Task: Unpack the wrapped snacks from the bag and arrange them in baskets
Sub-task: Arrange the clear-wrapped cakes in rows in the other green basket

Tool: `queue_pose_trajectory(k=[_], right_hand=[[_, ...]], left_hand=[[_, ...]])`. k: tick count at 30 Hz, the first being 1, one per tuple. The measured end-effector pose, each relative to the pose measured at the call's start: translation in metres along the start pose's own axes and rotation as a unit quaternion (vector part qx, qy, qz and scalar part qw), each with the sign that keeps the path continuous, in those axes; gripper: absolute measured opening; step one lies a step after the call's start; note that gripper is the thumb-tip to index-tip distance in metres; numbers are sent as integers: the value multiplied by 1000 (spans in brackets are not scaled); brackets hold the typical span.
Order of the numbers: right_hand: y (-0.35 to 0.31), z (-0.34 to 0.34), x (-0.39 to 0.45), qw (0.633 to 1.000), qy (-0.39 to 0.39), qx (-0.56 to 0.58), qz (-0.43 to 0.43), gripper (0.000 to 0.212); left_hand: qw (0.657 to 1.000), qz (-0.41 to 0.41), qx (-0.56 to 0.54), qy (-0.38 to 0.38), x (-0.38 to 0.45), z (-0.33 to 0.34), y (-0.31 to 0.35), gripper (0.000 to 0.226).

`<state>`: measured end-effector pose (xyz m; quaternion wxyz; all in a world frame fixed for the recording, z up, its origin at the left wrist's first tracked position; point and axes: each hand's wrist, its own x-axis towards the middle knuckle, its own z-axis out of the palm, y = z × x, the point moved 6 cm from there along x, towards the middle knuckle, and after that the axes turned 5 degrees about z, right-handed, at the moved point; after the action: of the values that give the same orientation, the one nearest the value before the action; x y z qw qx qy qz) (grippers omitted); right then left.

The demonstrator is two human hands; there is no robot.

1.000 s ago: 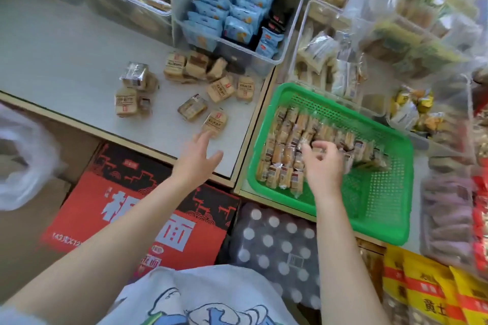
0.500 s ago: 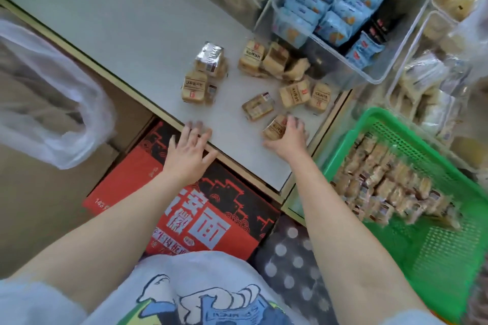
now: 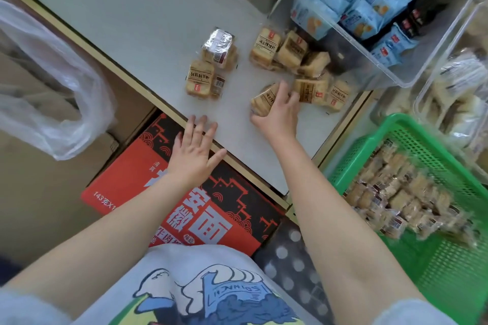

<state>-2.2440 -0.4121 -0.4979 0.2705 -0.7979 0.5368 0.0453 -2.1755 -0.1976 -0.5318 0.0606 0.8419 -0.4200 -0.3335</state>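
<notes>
Several tan wrapped snacks lie loose on the grey shelf top (image 3: 132, 21). My right hand (image 3: 277, 116) grips one wrapped snack (image 3: 264, 99) near the shelf's front edge, thumb and fingers curled round it. More wrapped snacks (image 3: 287, 53) are piled just beyond, and two more (image 3: 200, 78) lie to the left under a silver-wrapped one (image 3: 217, 45). My left hand (image 3: 194, 152) rests flat with straight fingers on the shelf's front edge, holding nothing. A green basket (image 3: 351, 155) at the right holds rows of the same snacks (image 3: 396, 192). A clear plastic bag (image 3: 50, 87) hangs at the left.
A clear bin (image 3: 435, 42) of blue snack packs stands behind the pile. More clear bins (image 3: 454, 103) of wrapped goods stand at the right. Below the shelf sit a red and black carton (image 3: 169, 208) and a dotted package (image 3: 287, 253).
My right hand has left the green basket, crossed to the shelf and closed on a loose snack. My left hand has settled flat on the shelf edge. The view has swung left.
</notes>
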Motion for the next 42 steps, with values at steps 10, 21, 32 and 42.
queue_pose_trajectory(k=[10,21,32,42], right_hand=[[9,-11,-7,989,-89,103,59,99],[5,-93,-160,953,-135,269,-31,117],[159,-170,-241,839,-124,522,91,39],[322,-203,-274,897,111,275,328,51]], left_hand=[[998,0,-42,-47,-3,-15,3,72],[825,1,-563,-38,-63,-86,127,67],[842,137,-478,-210,-105,-48,272,40],[975,221,32,-5,-91,39,292,120]])
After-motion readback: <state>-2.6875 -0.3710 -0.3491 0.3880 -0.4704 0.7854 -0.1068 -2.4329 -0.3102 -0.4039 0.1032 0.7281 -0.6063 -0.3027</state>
